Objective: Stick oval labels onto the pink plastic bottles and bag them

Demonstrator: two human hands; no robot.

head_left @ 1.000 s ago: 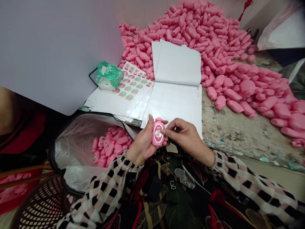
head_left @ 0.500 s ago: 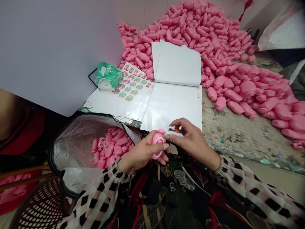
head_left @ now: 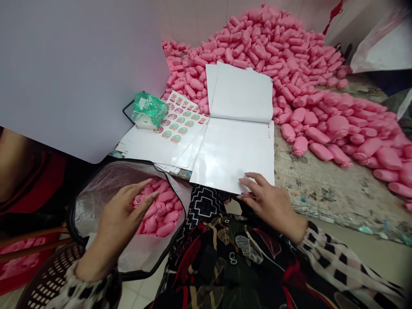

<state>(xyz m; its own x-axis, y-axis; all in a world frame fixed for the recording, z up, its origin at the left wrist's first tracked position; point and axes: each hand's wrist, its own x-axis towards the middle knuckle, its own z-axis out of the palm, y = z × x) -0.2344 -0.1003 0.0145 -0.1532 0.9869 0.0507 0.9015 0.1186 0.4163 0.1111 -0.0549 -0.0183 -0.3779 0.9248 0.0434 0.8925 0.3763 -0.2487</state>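
My left hand (head_left: 120, 216) reaches over the open bag (head_left: 135, 274) at lower left, thumb and fingers apart. Beneath it lie several small pink bottles (head_left: 165, 216); one near the fingers shows part of a pale label. No bottle appears gripped, though the palm side is hidden. My right hand (head_left: 268, 201) is at the near edge of the white backing sheet (head_left: 231, 150), fingers spread. A small reddish and pale patch beside its thumb is too small to make out.
A large heap of pink bottles (head_left: 257, 47) covers the back and right of the table. Left of the white sheet lie a sticker sheet (head_left: 180, 120) and a green packet (head_left: 149, 110). A grey panel (head_left: 80, 73) stands at left, above a brown basket (head_left: 53, 274).
My left hand has carried the labelled bottle left and down to the bag, and its fingers have parted. My right hand has moved slightly right and down, away from the bottle.
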